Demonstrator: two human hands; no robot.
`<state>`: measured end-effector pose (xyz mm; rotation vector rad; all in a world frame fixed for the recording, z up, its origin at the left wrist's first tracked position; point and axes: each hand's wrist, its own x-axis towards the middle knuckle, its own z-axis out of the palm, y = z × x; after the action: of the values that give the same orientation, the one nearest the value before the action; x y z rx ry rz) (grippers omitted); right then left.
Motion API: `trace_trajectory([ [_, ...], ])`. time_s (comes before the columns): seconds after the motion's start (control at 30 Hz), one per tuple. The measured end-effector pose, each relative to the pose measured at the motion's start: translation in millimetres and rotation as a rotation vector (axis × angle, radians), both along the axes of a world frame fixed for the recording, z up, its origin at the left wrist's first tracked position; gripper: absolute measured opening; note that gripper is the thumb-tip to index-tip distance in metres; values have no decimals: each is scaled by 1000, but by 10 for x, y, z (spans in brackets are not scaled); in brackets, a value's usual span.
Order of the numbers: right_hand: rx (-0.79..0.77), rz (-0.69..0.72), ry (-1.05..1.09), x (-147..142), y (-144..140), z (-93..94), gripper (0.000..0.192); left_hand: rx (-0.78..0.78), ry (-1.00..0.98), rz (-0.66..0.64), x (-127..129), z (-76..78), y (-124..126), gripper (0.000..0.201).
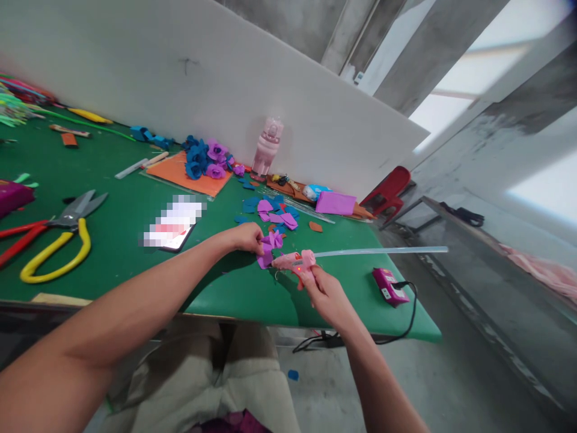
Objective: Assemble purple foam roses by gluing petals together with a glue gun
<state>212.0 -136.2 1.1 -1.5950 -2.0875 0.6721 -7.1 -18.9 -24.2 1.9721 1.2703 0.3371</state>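
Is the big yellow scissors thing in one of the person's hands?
No, the yellow-handled scissors lie alone on the green table, while the right hand holds the pink glue gun.

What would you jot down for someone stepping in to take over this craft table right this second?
Left hand: pinching a purple foam flower piece just above the green table.
Right hand: gripping the pink glue gun, nozzle at the purple piece, a clear glue stick jutting from its back; a red light glows on it.
Nearby: loose purple and blue petals behind the hands; finished blue and purple flowers on an orange sheet.
Done: several flowers finished.
Left: the piece in hand is only partly built, and loose petals remain.
Also: yellow-handled shears at far left, a pink bottle by the white board.
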Motion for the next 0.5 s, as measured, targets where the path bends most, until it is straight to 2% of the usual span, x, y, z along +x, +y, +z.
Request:
trace_trajectory([
  [0.27,88,27,-77,29,-6,42,33,11,7,-20,-8,31,-20,19],
  [0.5,58,-18,-67,47,7,43,35,-7,8,-7,-4,58,-35,18],
])
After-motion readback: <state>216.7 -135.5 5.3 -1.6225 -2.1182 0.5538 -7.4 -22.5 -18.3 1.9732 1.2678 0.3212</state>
